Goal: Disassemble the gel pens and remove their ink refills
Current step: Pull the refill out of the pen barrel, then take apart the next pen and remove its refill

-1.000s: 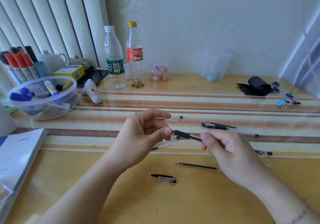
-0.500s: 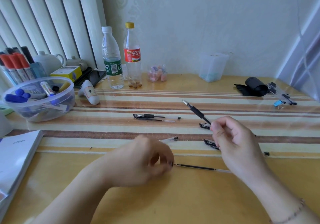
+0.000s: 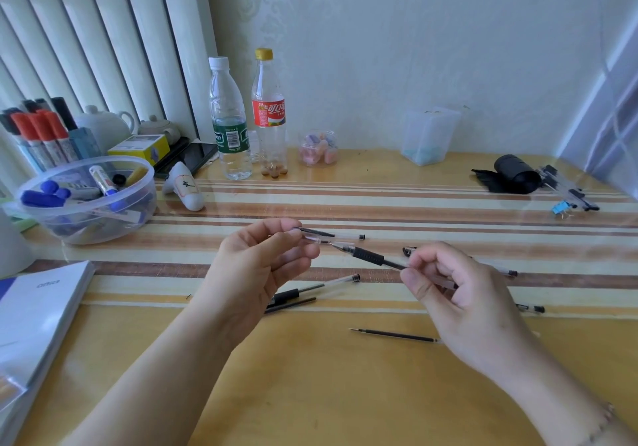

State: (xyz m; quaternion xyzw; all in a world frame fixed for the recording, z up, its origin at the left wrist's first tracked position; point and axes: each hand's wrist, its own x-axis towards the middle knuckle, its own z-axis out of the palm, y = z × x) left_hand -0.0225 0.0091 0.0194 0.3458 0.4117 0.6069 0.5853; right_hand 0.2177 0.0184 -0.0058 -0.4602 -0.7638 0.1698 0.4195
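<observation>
Both forearms are extended from the near edge toward the middle, raised above the surface. The left hand [image 3: 255, 266] is turned palm-right, with thumb and fingertips pinched together at its far end. The right hand [image 3: 459, 293] is held opposite, fingers curled, thumb and forefinger pinched. A bracelet is worn on the right wrist.
</observation>
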